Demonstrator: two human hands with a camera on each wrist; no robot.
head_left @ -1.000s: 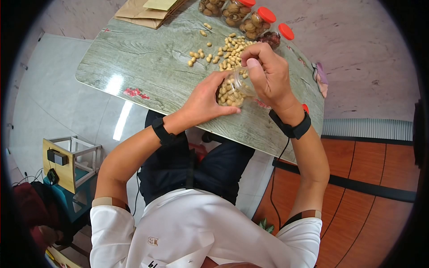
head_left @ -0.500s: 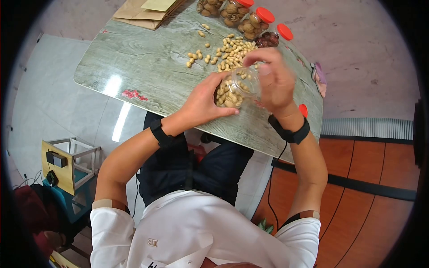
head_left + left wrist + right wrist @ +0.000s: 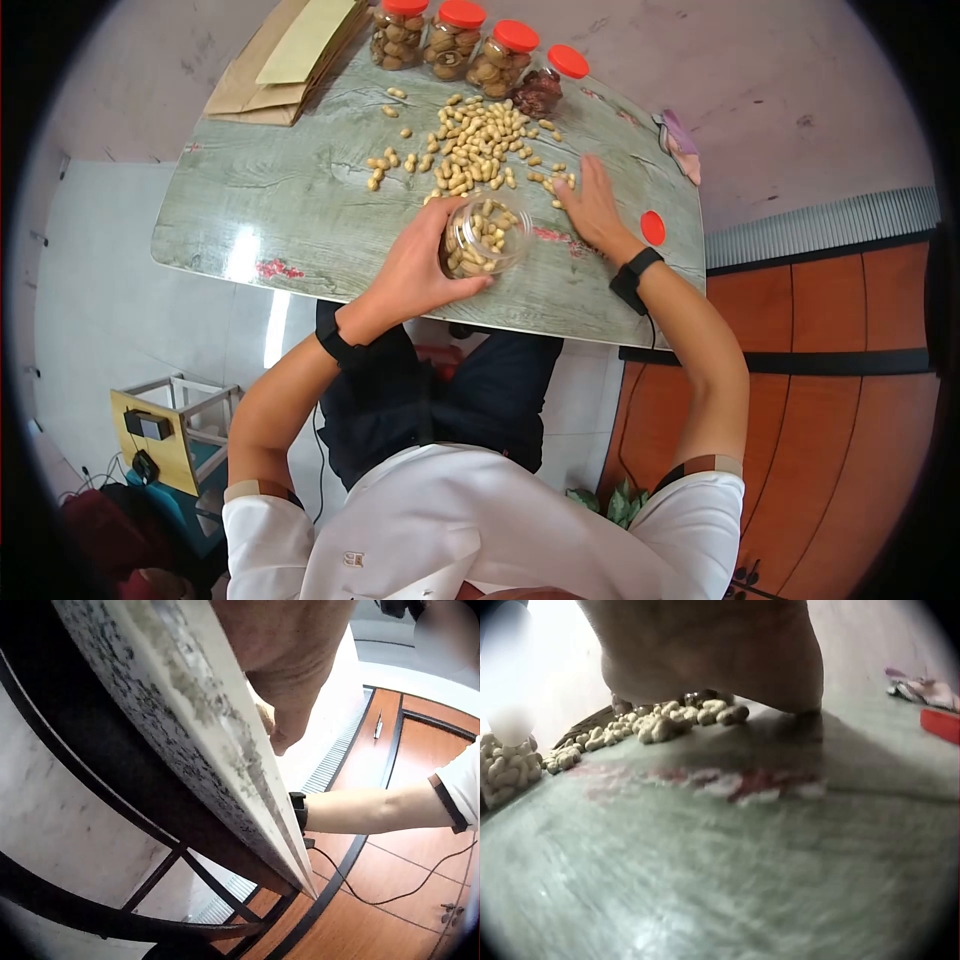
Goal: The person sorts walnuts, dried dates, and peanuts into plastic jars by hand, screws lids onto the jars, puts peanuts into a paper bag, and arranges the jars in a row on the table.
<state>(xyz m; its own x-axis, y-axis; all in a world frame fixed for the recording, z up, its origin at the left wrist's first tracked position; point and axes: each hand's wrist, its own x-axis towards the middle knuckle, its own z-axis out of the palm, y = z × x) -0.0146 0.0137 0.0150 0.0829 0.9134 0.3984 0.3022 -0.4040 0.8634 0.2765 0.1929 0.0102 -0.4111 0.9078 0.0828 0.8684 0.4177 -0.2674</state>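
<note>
The left hand [image 3: 412, 262] grips a clear open-topped jar [image 3: 484, 236], partly filled with peanuts, near the table's front edge in the head view. Its mouth tilts toward the right. To the right of the jar, the right hand [image 3: 598, 208] lies low at the table with fingers extended, beside a few loose peanuts [image 3: 557, 184]. A pile of peanuts [image 3: 478, 140] spreads beyond the jar. In the right wrist view the heel of the right hand [image 3: 712, 652] is at the tabletop, with peanuts [image 3: 660, 729] behind it; its fingers are hidden there.
Several red-lidded jars [image 3: 450, 45] stand along the far edge, one holding dark red contents. Brown paper bags [image 3: 262, 85] lie at the far left. A loose red lid [image 3: 653, 228] is at the right, with a pinkish cloth [image 3: 680, 150] on the right edge.
The right hand has left the jar's mouth and moved down to the table on the right, its fingers extending. The left hand still holds the jar. The head view has shifted, showing more of the far table.
</note>
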